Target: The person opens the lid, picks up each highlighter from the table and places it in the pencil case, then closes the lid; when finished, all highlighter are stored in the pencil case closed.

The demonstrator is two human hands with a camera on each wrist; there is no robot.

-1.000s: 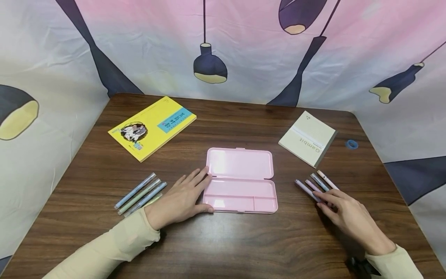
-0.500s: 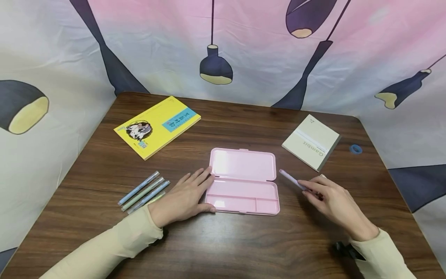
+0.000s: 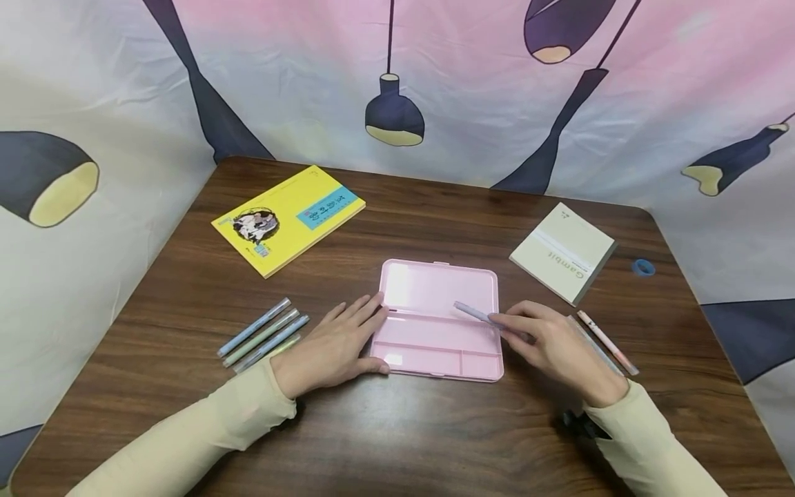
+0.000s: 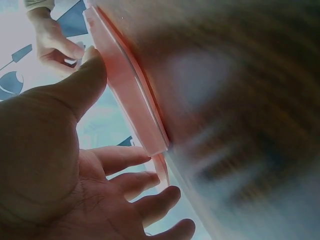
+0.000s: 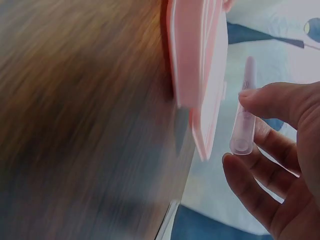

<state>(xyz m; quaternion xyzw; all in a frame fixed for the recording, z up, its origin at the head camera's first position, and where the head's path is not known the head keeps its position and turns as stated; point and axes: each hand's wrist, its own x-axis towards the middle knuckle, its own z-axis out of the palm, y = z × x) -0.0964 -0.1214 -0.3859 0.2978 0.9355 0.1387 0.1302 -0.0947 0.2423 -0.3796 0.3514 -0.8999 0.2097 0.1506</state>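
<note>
A pink pencil case [image 3: 428, 335] lies opened flat at the middle of the table, its lid on the far side and its tray divided into compartments. My left hand [image 3: 332, 348] rests along the left side of the case, fingers extended and spread, thumb at the near corner. Between thumb and fingers, my right hand [image 3: 549, 342] pinches a pale lilac pen [image 5: 243, 122]. Its far end reaches over the case near the hinge. The right wrist view shows the pen raised beside the pink case wall [image 5: 189, 55]. No pens show inside the case.
Several pens [image 3: 263, 338] lie left of my left hand. Behind my right hand are a white-and-orange pen [image 3: 609, 343] and a partly hidden one. A yellow book [image 3: 288, 221], a Gambit notebook [image 3: 562, 252] and a blue tape roll [image 3: 643, 267] lie farther back.
My right hand has picked up the lilac pen from the group at right and carried it left, over the pencil case. The left hand stays at the case; the head view has shifted slightly.
</note>
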